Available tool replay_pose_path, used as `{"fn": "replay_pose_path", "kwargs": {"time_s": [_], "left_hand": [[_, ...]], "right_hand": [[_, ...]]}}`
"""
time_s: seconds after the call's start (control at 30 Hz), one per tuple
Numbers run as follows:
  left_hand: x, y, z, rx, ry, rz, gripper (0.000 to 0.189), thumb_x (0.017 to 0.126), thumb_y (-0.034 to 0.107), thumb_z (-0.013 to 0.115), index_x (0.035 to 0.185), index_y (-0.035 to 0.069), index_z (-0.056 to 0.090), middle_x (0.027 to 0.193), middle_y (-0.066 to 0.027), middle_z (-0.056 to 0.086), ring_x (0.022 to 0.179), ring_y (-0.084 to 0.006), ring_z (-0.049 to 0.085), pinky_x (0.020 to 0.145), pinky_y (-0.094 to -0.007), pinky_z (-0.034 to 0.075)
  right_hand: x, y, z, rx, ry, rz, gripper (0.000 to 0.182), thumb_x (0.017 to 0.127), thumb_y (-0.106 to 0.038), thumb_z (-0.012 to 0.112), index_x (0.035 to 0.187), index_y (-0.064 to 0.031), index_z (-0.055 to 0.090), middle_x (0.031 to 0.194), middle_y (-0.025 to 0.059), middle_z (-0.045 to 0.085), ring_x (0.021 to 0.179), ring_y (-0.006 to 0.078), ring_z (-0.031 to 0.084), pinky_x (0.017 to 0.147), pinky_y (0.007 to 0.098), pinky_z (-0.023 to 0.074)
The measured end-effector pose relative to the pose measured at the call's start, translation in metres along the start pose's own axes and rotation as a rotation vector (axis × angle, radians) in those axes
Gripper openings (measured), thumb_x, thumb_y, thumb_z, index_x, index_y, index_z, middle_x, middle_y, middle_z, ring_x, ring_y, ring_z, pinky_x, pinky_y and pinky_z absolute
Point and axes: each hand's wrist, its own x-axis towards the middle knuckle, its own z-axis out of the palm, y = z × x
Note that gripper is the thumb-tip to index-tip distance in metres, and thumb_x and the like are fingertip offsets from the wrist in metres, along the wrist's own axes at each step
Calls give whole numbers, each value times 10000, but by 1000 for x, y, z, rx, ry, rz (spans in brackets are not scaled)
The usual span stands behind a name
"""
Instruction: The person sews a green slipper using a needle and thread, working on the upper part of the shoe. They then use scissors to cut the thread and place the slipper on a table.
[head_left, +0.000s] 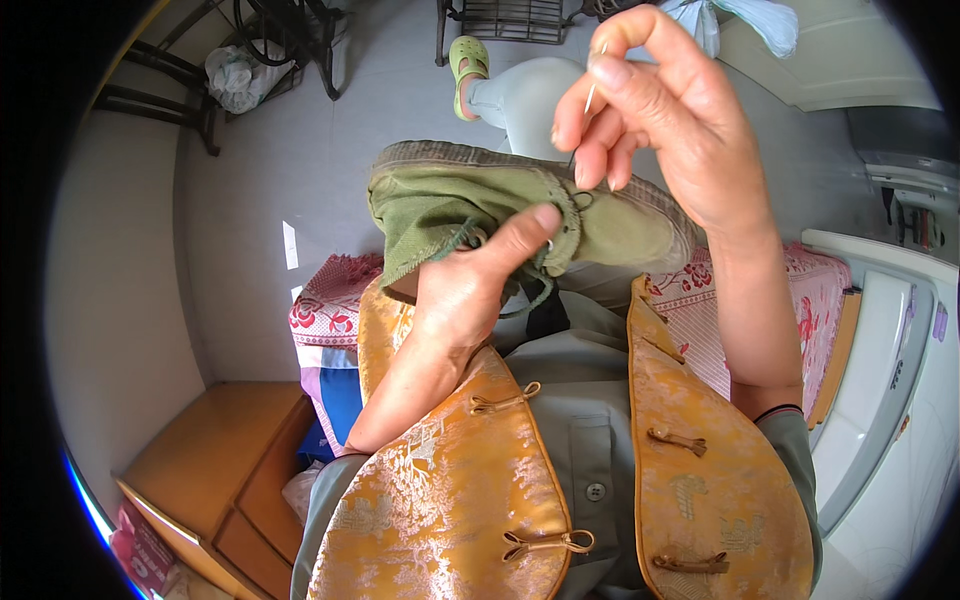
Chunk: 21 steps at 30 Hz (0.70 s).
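A green canvas lace-up shoe (480, 199) with a worn rubber sole lies on its side across my left hand (469, 289). Part of that hand is inside the shoe's opening, and its thumb presses on the canvas near the eyelets. Above the sole, my right hand (667, 112) pinches a sewing needle (590, 99) between thumb and index finger. Dark thread (583, 199) forms a small loop at the seam by the toe part, and a dark strand shows just below the needle. A green shoelace (541, 296) hangs beside my left thumb.
A patterned red and white cloth (334, 300) covers the seat under me. A wooden cabinet (210, 442) stands at lower left, a white appliance (870, 360) at right. Black metal frames (330, 52) and a plastic bag (244, 71) are at upper left. My foot wears a green clog (470, 56).
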Motion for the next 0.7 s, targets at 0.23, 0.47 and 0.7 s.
{"fn": "replay_pose_path", "kwargs": {"time_s": [0.23,0.47,0.7], "left_hand": [[-10,8,8,72,55,-77,480,724,34,744,1162,-2,550,1086,-75,614,1000,-205,578,917,-324,442],[-10,11,12,66,50,-70,489,734,44,746,1179,9,545,1108,-72,606,1038,-212,561,956,-335,415],[-4,1,7,107,46,-5,460,735,-2,731,1159,16,554,1091,-72,614,1013,-202,572,930,-324,437]], "right_hand": [[12,-9,-2,-20,67,-237,147,988,-159,419,940,-22,396,774,117,619,592,135,633,475,192,493],[21,-10,-3,-3,88,-340,142,982,-161,435,934,-33,397,761,122,615,585,141,626,502,206,500],[18,3,-5,167,207,-223,114,986,-151,423,949,-44,408,768,122,621,612,150,634,533,213,511]]}}
